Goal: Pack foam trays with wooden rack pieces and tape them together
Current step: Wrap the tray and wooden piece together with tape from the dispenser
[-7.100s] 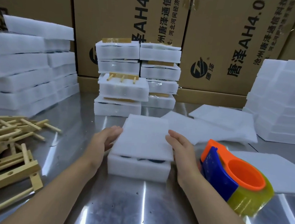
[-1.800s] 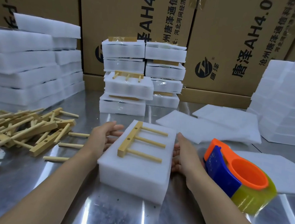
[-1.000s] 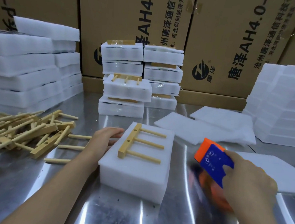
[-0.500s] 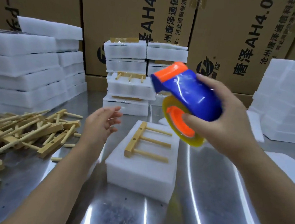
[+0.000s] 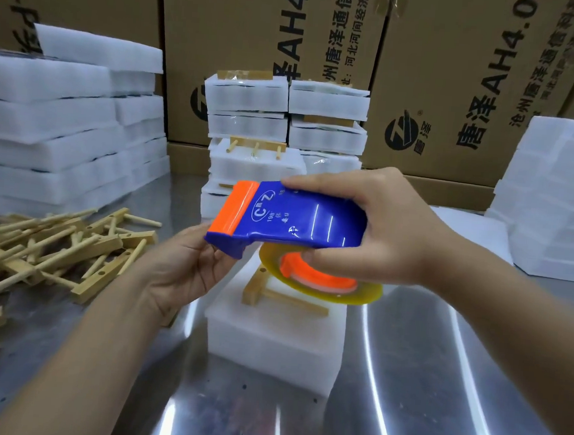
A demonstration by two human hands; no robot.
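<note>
Head view: right hand (image 5: 391, 232) clamped round the blue-and-orange tape dispenser (image 5: 296, 218), thumb underneath by the yellowish roll. Left hand (image 5: 185, 264) had come up to the dispenser's orange nose; half a second earlier it hung apart. Its fingertips were hidden, so its grip could not be told. Dispenser sat lower than before, above the foam tray (image 5: 276, 340) on the steel table (image 5: 402, 398), with the wooden rack piece (image 5: 272, 293) lying on top.

Bright, even light falls from overhead. Long white streaks of glare run across the steel worktop (image 5: 403, 381) toward its front edge, and small highlights gleam on the blue tape dispenser (image 5: 299, 218). The foam stacks (image 5: 63, 124) at the left edge look washed out and soft. The cardboard boxes (image 5: 461, 76) along the back edge lean from wide-angle distortion.
</note>
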